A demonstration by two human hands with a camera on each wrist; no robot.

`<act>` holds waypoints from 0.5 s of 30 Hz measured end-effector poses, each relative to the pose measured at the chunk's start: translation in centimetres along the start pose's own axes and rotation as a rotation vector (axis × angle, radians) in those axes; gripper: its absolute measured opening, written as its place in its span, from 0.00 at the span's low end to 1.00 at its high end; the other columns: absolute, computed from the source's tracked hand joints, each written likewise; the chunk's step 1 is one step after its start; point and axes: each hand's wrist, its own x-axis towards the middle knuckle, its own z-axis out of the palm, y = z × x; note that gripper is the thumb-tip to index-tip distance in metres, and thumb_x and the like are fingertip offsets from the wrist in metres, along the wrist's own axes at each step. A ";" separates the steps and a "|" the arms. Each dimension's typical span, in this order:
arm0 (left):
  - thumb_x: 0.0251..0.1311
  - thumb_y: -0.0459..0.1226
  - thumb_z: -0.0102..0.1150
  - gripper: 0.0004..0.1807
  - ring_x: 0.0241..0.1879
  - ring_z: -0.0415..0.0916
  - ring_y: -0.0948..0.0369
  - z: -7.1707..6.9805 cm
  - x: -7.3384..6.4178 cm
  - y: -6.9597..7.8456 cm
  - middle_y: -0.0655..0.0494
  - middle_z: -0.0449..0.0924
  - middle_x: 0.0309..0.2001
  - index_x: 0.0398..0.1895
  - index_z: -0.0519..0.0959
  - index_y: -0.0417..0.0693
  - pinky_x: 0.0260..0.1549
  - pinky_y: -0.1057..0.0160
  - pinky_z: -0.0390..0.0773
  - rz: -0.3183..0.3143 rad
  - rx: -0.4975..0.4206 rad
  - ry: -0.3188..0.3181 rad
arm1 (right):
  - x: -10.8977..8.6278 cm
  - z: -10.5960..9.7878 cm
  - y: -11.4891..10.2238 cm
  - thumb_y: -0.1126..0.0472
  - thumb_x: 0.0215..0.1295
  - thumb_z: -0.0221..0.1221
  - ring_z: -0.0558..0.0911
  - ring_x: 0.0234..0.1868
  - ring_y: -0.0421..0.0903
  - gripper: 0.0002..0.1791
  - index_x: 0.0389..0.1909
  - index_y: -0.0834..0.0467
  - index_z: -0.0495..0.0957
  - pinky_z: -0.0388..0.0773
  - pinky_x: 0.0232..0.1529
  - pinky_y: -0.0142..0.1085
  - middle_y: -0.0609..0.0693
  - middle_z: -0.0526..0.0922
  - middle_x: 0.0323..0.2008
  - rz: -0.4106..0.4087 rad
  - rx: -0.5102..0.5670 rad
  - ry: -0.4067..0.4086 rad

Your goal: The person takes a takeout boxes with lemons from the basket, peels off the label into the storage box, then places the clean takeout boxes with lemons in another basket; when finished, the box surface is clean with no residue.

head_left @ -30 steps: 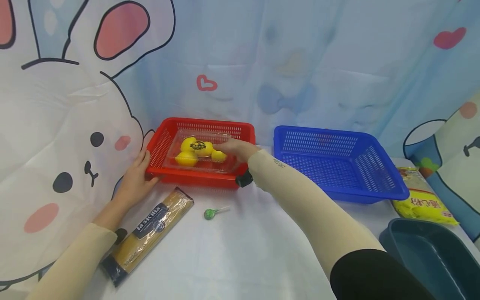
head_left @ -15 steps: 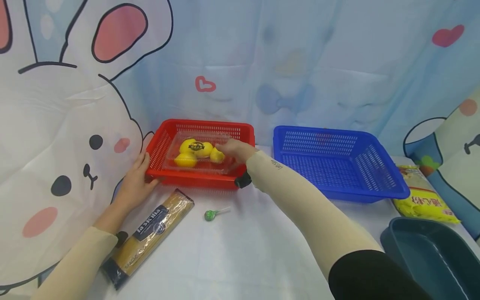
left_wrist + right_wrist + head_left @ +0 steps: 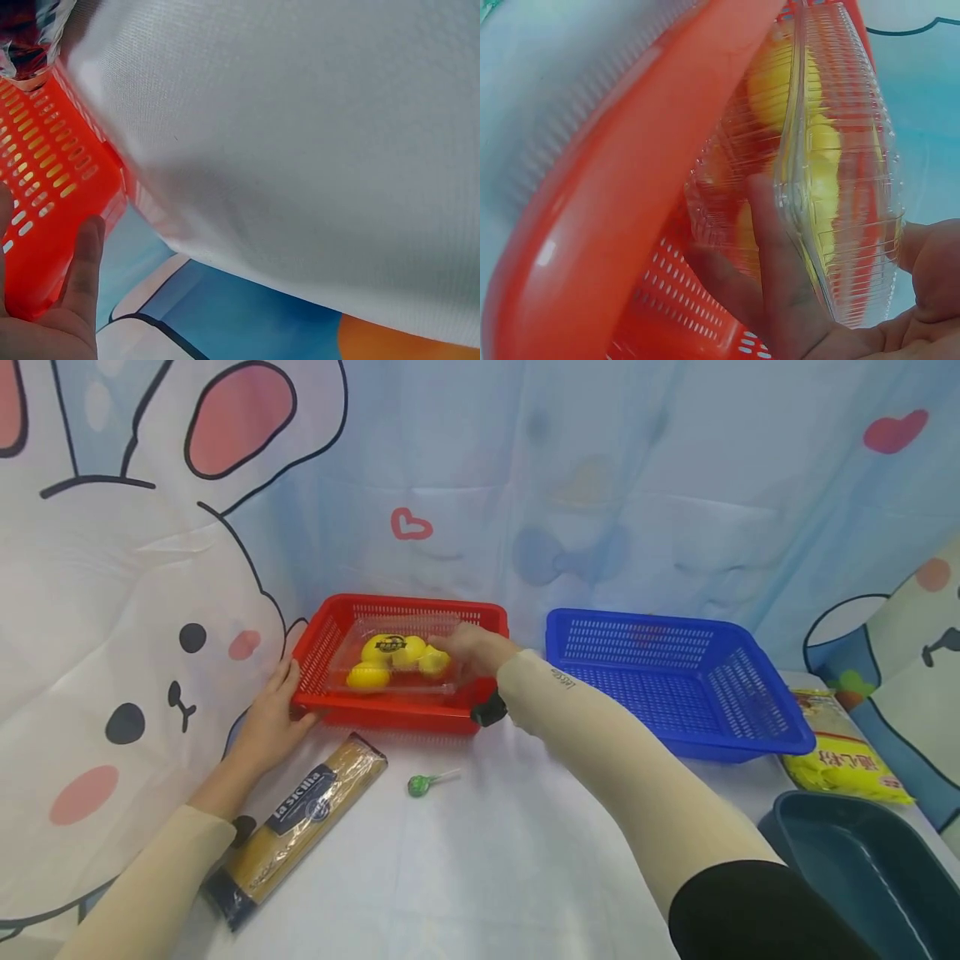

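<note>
A clear plastic clamshell box (image 3: pixel 352 652) with several yellow lemons (image 3: pixel 368 675) inside and a dark label on its lid is in the red basket (image 3: pixel 390 720). My right hand (image 3: pixel 472 647) grips the box by its right end. In the right wrist view the box (image 3: pixel 855 150) stands tilted, with the thumb on one face and the fingers on the other. My left hand (image 3: pixel 273 718) rests against the basket's front left corner. The left wrist view shows its fairly straight thumb at the red wall (image 3: pixel 67 180); its other fingers are mostly cut off there.
A spaghetti pack (image 3: pixel 300 827) and a green lollipop (image 3: pixel 419 786) lie in front of the red basket. To the right are a blue basket (image 3: pixel 675 747), a yellow food bag (image 3: pixel 847 760) and a dark teal tub (image 3: pixel 795 827). A printed curtain (image 3: pixel 465 460) hangs behind.
The box has shifted slightly toward the back of the red basket with my right hand, and the lemons have moved a little inside it. My left hand stays at the corner.
</note>
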 end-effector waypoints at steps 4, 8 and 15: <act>0.63 0.35 0.73 0.54 0.80 0.53 0.32 0.0 0.1 0.1 0.37 0.46 0.85 0.86 0.48 0.40 0.67 0.30 0.68 -0.006 0.000 0.003 | -0.5 -0.9 0.1 0.45 0.78 0.60 0.81 0.60 0.53 0.36 0.78 0.56 0.60 0.87 0.59 0.46 0.56 0.72 0.67 -0.011 0.001 -0.025; 0.63 0.34 0.73 0.54 0.80 0.54 0.32 0.0 0.2 0.0 0.36 0.47 0.85 0.85 0.48 0.39 0.67 0.31 0.69 -0.006 0.002 0.009 | -0.8 -1.6 0.4 0.46 0.80 0.57 0.84 0.57 0.56 0.35 0.78 0.57 0.59 0.88 0.57 0.45 0.57 0.73 0.66 -0.047 0.042 -0.049; 0.63 0.35 0.73 0.54 0.80 0.54 0.32 0.1 0.1 -0.1 0.36 0.47 0.85 0.85 0.49 0.38 0.67 0.31 0.69 -0.009 0.008 0.012 | -1.9 -2.1 0.4 0.47 0.79 0.59 0.78 0.64 0.55 0.32 0.74 0.57 0.63 0.90 0.48 0.44 0.56 0.73 0.63 -0.058 0.138 -0.056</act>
